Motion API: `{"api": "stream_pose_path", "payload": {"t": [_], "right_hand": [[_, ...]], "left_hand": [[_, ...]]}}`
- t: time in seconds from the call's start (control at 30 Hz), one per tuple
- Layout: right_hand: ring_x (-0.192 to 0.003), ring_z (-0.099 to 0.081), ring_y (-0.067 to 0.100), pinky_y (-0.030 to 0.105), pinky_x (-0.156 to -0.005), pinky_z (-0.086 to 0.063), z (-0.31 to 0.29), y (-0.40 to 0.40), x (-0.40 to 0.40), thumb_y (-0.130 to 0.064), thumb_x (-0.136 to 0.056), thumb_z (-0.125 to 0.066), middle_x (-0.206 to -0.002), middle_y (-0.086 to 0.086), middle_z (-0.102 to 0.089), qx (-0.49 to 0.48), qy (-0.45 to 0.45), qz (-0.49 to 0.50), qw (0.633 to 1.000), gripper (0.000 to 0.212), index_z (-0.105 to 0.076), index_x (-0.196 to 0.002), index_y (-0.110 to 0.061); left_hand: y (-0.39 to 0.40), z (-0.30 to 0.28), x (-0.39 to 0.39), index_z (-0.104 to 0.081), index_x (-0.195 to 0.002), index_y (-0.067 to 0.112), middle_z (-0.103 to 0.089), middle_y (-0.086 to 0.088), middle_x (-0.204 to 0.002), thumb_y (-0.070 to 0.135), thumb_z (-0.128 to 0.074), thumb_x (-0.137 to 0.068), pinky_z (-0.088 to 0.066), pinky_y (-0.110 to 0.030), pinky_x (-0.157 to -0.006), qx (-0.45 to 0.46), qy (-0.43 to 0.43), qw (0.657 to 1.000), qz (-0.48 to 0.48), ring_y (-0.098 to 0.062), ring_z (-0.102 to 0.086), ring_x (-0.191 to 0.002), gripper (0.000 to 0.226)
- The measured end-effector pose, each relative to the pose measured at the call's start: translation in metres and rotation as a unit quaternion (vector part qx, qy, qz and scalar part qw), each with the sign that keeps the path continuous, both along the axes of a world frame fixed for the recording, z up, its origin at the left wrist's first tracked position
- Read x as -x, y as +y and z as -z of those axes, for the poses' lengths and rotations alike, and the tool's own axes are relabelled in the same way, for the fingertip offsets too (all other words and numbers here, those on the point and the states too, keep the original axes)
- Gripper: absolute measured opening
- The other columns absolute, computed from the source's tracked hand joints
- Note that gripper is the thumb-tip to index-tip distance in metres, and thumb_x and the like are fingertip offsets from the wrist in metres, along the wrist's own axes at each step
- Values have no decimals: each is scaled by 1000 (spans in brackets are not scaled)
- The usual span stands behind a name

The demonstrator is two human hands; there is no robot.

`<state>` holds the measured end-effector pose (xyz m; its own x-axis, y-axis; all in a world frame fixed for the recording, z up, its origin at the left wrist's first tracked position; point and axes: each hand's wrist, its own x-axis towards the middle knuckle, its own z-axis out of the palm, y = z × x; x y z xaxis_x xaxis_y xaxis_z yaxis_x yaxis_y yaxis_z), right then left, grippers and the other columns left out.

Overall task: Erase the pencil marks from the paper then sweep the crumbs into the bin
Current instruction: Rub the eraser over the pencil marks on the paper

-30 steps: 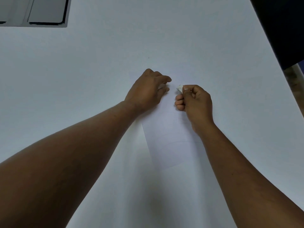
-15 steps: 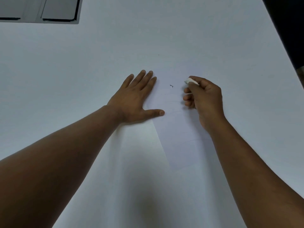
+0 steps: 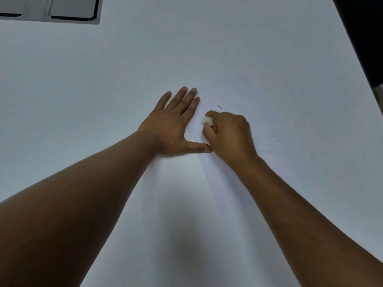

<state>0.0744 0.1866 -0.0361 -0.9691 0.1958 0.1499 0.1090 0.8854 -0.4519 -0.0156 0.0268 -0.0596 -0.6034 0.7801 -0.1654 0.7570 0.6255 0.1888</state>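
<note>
Head view: white desk (image 3: 269, 48), lots of bare room far & left; right edge runs diagonally far right. Paper (image 3: 226, 183) center. Left hand (image 3: 174, 125) spread flat on paper's left edge. Right hand (image 3: 228, 133) pinches eraser (image 3: 207, 120) on paper, just beside left fingers.

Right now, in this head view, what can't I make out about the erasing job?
- Bin: not in frame, so its place is unknown.
- Eraser: mostly hidden inside the right hand; contact with the paper can't be confirmed.
- Pencil marks: the right hand covers part of the sheet; only one small dark mark shows clearly.
- Crumbs: too small to tell.
- Grey object: cut off by the top edge.
</note>
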Motion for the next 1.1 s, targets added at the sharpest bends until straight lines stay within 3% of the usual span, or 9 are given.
{"api": "stream_pose_path", "payload": {"t": [0.07,0.17,0.23,0.33,0.53,0.67,0.8,0.93,1.1], "right_hand": [[-66,-62,25,33,-65,-50,0,16,1,-23,-88,-51,-69,3,-66,-14,12,53,998,22,-70,-86,-13],[-59,-53,14,27,-62,-45,-2,25,-1,-21,-90,-55,-57,-14,-51,53,19,76,996,17,-68,-81,-15],[-60,-54,12,25,-63,-46,-6,20,-3,-21,-91,-59,-58,-14,-52,104,31,71,992,17,-73,-94,-13],[-61,-59,19,34,-64,-53,-9,12,-9,-20,-91,-61,-62,2,-61,135,33,27,990,16,-73,-94,-10],[-68,-59,13,30,-68,-52,-3,-3,-14,-21,-92,-60,-76,-4,-64,50,22,-90,994,26,-72,-113,-12],[-64,-59,21,36,-65,-53,-4,20,-2,-19,-89,-56,-67,-2,-59,0,32,-27,999,20,-73,-98,-12],[-55,-52,16,35,-64,-53,-2,21,-2,-18,-88,-57,-56,-10,-48,62,37,23,997,15,-68,-80,-12],[-59,-58,18,32,-60,-50,0,-11,-5,-21,-90,-60,-66,1,-64,83,30,5,996,16,-69,-93,-9],[-62,-60,27,35,-58,-51,2,0,4,-24,-89,-57,-69,6,-64,29,3,51,998,16,-58,-89,-9]], "left_hand": [[0,0,0,9,-163,15,20,1,-170,102,-16,-72,8,-46,-127,-3,-1,1000,-3,-14,24,-155,129],[0,0,0,10,-163,19,21,1,-170,102,-17,-73,8,-47,-127,-6,2,1000,-3,-15,24,-155,126],[0,0,0,10,-163,28,21,0,-170,101,-16,-73,7,-49,-127,-9,4,1000,5,-18,24,-155,119],[0,0,0,7,-163,36,20,-1,-170,101,-15,-73,6,-52,-127,-9,4,1000,8,-20,23,-156,113],[0,0,0,5,-163,35,19,-2,-171,97,-12,-75,6,-51,-127,-4,10,1000,10,-20,22,-156,109],[0,0,0,7,-163,36,21,0,-170,101,-17,-74,6,-52,-127,-1,-1,1000,4,-19,24,-155,112],[0,0,-1,8,-163,33,21,0,-170,101,-16,-74,6,-51,-127,2,6,1000,5,-19,24,-156,115],[0,1,-1,3,-164,29,16,-2,-172,98,-10,-73,6,-50,-127,-13,13,1000,5,-20,18,-157,115],[1,-1,0,9,-163,30,22,0,-170,101,-8,-71,6,-50,-127,5,5,1000,4,-18,25,-155,117]]}}
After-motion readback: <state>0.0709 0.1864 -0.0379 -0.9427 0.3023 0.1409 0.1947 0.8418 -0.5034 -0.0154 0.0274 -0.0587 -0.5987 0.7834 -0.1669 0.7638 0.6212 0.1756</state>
